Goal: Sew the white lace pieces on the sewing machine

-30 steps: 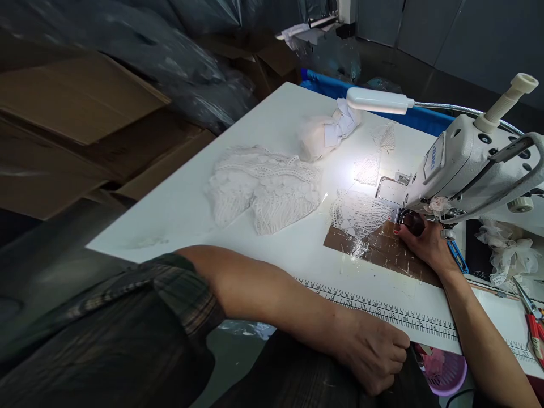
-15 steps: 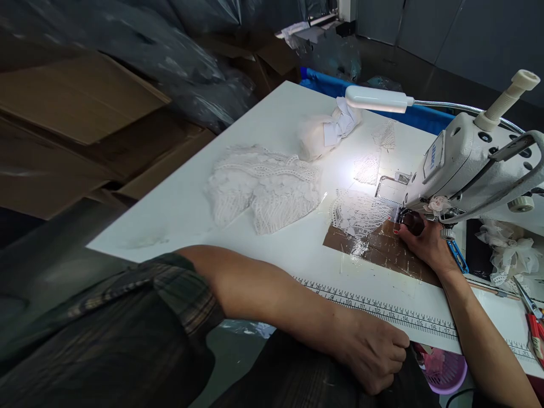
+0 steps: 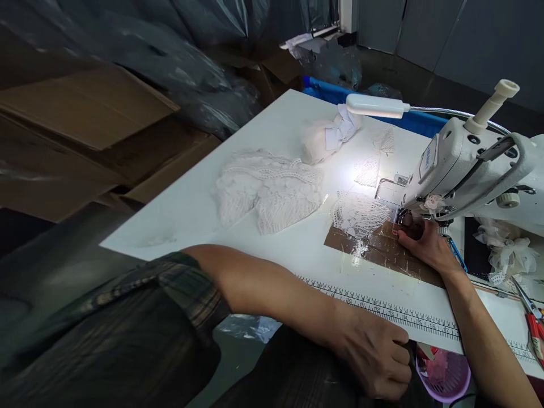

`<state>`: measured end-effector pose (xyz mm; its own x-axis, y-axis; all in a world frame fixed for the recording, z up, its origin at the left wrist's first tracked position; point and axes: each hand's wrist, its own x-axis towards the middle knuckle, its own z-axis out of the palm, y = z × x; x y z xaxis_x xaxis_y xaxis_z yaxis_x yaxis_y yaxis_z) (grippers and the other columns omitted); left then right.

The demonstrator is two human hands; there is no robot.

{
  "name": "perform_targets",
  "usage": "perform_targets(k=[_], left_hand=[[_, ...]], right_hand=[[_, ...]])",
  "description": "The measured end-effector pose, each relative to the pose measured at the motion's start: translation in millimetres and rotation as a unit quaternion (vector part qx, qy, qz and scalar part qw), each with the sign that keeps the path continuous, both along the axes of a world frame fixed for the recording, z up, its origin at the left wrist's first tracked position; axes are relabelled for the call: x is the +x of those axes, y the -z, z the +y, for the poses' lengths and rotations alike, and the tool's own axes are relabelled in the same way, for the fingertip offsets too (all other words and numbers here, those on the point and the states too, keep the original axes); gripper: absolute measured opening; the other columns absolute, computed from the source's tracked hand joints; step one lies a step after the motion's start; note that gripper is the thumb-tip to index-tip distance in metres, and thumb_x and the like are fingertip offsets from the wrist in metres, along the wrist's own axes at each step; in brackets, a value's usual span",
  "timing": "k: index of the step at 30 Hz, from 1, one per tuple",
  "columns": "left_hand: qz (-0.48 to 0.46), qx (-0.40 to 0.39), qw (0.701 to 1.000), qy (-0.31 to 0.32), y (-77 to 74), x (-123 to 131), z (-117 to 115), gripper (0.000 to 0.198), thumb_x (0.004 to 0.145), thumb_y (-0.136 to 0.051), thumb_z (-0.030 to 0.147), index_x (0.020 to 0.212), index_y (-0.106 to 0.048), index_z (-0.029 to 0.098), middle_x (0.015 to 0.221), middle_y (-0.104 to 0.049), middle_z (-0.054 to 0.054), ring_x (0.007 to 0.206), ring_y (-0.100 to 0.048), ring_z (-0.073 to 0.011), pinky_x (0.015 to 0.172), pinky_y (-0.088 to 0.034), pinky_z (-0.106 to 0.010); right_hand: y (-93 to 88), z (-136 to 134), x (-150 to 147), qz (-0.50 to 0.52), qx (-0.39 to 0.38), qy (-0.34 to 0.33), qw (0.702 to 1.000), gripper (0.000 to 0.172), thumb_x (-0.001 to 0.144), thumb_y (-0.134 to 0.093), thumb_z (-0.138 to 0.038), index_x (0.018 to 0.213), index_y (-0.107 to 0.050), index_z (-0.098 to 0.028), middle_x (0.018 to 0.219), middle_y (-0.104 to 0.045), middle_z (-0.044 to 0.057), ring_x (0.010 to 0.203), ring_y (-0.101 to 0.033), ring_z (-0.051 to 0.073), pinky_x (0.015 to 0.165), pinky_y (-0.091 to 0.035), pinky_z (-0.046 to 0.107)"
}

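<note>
My right hand [image 3: 427, 246] is at the needle area of the white sewing machine [image 3: 453, 164], thumb and fingers curled toward each other beside the presser foot [image 3: 400, 215]. Its fingertips are partly hidden by the machine, and I cannot make out what is between them. A piece of white lace [image 3: 361, 212] lies just left of the foot, partly over a brown sheet [image 3: 382, 249]. My left hand [image 3: 376, 357] is closed in a fist over my lap, at the table's front edge; whatever it may hold is hidden.
White lace pieces [image 3: 272, 190] and a bundled pale cloth [image 3: 317, 141] lie on the white table [image 3: 187, 218]. A lamp [image 3: 376, 106] lights the needle area. Red-handled scissors [image 3: 533, 334] are at right, a purple basket [image 3: 446, 391] below, cardboard boxes [image 3: 85, 102] at left.
The view has shifted slightly. My right hand stays by the needle with its fingers a little differently curled, and my left fist remains near the table edge.
</note>
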<state>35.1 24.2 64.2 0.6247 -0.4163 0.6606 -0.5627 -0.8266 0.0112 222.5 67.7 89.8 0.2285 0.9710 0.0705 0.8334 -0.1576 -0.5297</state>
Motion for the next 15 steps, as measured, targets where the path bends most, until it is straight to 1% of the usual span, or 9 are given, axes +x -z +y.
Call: perform_targets(k=[3,6,8,9,10,11,12,13,15], left_hand=[[-0.049,-0.033,0.998,0.011,-3.4,4,1,0.017,0.089,-0.061,0.019,0.077,-0.073,0.021,0.066,-0.054,0.0,0.058,-0.052,-0.009,0.055,-0.041,-0.025],[-0.081,-0.018,0.996,-0.019,-12.0,1,10,0.016,0.086,-0.063,0.015,0.072,-0.071,0.018,0.061,-0.052,0.002,0.054,-0.049,-0.0085,0.052,-0.038,-0.025],[-0.058,0.031,0.995,-0.07,-21.6,-7,24,0.02,0.086,-0.062,0.013,0.067,-0.067,0.016,0.059,-0.051,0.002,0.053,-0.047,-0.0091,0.052,-0.036,-0.026],[-0.021,0.061,0.991,-0.115,-27.2,-12,33,0.026,0.09,-0.06,0.017,0.064,-0.064,0.016,0.059,-0.053,0.001,0.053,-0.047,-0.0101,0.052,-0.036,-0.027],[0.024,0.079,0.98,-0.179,-32.9,-18,44,0.033,0.093,-0.057,0.021,0.061,-0.061,0.016,0.058,-0.053,0.0,0.053,-0.047,-0.0117,0.054,-0.036,-0.028],[0.074,0.091,0.958,-0.261,-38.5,-23,56,0.034,0.096,-0.053,0.024,0.063,-0.061,0.016,0.059,-0.055,-0.001,0.055,-0.048,-0.0131,0.057,-0.037,-0.029],[0.141,0.095,0.918,-0.358,-43.9,-28,69,0.035,0.099,-0.05,0.031,0.072,-0.065,0.014,0.063,-0.058,-0.003,0.058,-0.05,-0.0148,0.061,-0.038,-0.03],[0.207,0.095,0.861,-0.455,-48.9,-32,83,0.039,0.101,-0.045,0.038,0.081,-0.067,0.011,0.068,-0.06,-0.006,0.061,-0.052,-0.0169,0.062,-0.038,-0.031],[0.301,0.086,0.749,-0.583,-56.6,-36,110,0.047,0.103,-0.037,0.041,0.091,-0.067,0.007,0.077,-0.062,-0.013,0.068,-0.056,-0.0215,0.062,-0.037,-0.031]], right_hand=[[5.7,3,2,-0.01,0.013,-0.028,0.999,0.033,0.075,-0.063,-0.05,0.092,-0.062,-0.021,0.097,-0.067,0.01,0.111,-0.058,0.033,0.095,-0.047,0.05],[12.7,5,3,-0.028,0.036,-0.02,0.999,0.034,0.077,-0.062,-0.049,0.095,-0.062,-0.02,0.103,-0.068,0.012,0.115,-0.055,0.035,0.096,-0.046,0.053],[15.5,5,3,-0.043,0.035,-0.016,0.998,0.032,0.078,-0.062,-0.047,0.097,-0.062,-0.02,0.103,-0.068,0.012,0.114,-0.056,0.036,0.094,-0.046,0.053],[16.3,5,3,-0.051,0.031,-0.018,0.998,0.03,0.079,-0.062,-0.046,0.096,-0.063,-0.021,0.102,-0.068,0.012,0.113,-0.056,0.036,0.094,-0.047,0.053],[16.7,5,3,-0.059,0.026,-0.021,0.998,0.029,0.08,-0.061,-0.045,0.096,-0.063,-0.021,0.101,-0.068,0.012,0.112,-0.056,0.036,0.093,-0.047,0.052],[16.7,5,3,-0.067,0.024,-0.023,0.997,0.028,0.082,-0.06,-0.044,0.096,-0.063,-0.021,0.101,-0.068,0.012,0.112,-0.057,0.036,0.092,-0.048,0.051],[16.5,5,3,-0.073,0.022,-0.025,0.997,0.027,0.083,-0.06,-0.044,0.096,-0.063,-0.021,0.101,-0.068,0.012,0.112,-0.056,0.035,0.091,-0.048,0.05],[16.1,4,3,-0.08,0.019,-0.026,0.996,0.027,0.084,-0.059,-0.044,0.097,-0.063,-0.021,0.102,-0.067,0.012,0.111,-0.057,0.035,0.09,-0.049,0.049],[14.6,4,3,-0.092,0.011,-0.029,0.995,0.03,0.085,-0.057,-0.043,0.102,-0.063,-0.02,0.106,-0.066,0.012,0.109,-0.057,0.034,0.088,-0.049,0.047]])
